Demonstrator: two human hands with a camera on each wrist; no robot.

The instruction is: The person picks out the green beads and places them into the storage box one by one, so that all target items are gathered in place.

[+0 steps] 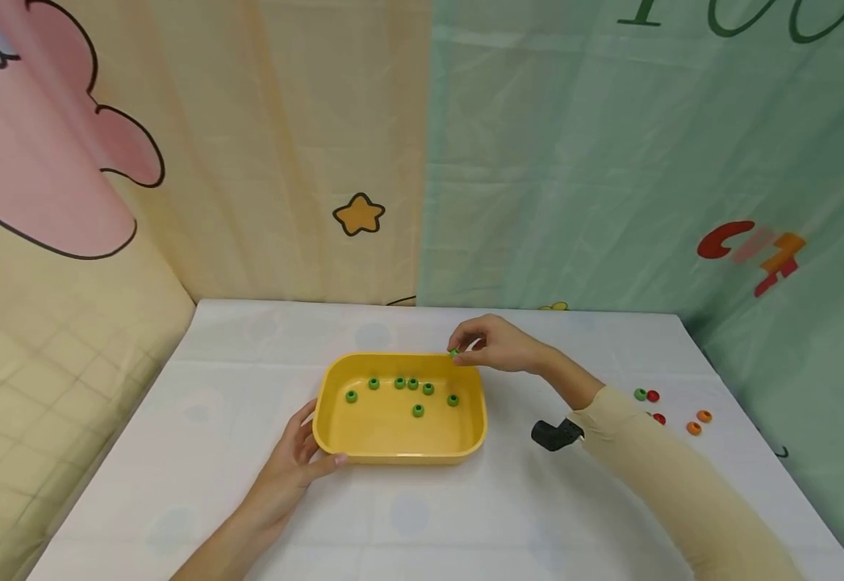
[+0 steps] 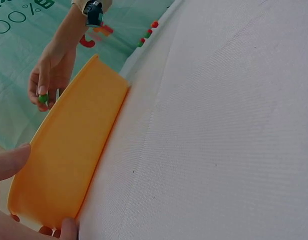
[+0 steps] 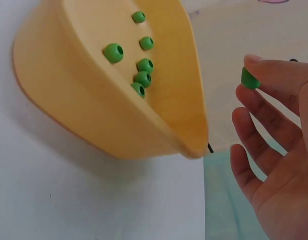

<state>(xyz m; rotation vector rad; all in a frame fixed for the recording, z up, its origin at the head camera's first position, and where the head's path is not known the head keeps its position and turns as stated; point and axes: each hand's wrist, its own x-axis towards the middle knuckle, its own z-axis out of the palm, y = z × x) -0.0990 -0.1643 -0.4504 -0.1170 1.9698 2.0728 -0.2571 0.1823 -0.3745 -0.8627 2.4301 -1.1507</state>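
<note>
A yellow tray with raised walls stands on the white table, several green beads with holes scattered inside it. My left hand grips its front left corner, thumb on the front rim and fingers along the left side. Above the far right corner of the tray, my right hand pinches one green bead between thumb and index finger. In the right wrist view the other fingers are loosely bent and apart from the tray.
Right of the tray on the white table lie a loose green bead, red beads and orange beads, partly behind the right sleeve. A black device sits at the right wrist. Printed curtains hang behind.
</note>
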